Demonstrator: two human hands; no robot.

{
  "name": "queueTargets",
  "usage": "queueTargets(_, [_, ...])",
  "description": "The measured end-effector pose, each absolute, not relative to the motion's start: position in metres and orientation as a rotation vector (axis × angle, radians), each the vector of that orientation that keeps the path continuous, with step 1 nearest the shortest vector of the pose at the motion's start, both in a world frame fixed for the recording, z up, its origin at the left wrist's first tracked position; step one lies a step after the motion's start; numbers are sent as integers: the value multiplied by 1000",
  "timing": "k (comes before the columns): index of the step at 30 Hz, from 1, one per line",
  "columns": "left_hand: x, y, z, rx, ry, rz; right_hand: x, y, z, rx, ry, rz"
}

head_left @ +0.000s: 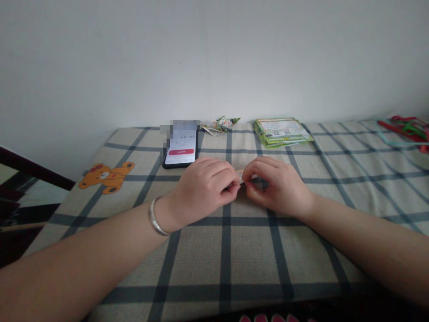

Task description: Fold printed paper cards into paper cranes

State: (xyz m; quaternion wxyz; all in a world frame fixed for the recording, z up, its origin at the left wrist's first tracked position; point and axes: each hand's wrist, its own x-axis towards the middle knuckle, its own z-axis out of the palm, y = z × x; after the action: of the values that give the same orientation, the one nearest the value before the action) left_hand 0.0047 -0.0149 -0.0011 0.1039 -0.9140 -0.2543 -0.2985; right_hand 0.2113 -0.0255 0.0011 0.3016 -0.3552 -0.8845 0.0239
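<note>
Both hands meet over the middle of the checked tablecloth. My left hand (209, 183), with a silver bangle at the wrist, pinches one end of a small printed piece of paper (241, 176). The fingertips of my right hand (278, 183) are closed on its other end. Most of the paper is hidden by the fingers, so I cannot tell its full shape. Beyond my hands lie several folded paper pieces (219, 125) in green, white and orange print. A stack of green printed sheets (283, 132) is behind my right hand.
A phone (181, 147) with a lit screen lies beyond my left hand. A flat orange bear figure (107, 177) is near the left table edge. At the far right is a clear pouch (407, 132) with red and green items. A wall (214, 58) borders the back.
</note>
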Motion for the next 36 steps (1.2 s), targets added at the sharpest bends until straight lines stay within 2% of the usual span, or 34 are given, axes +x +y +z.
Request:
queueTargets(13, [6,-16,0,-2676,-779,-849,209,-23,0,-804,-2384,63])
queueTargets(36, [4,-12,5,-2619,-947,-908,221,-18,2,-930,-2265,27])
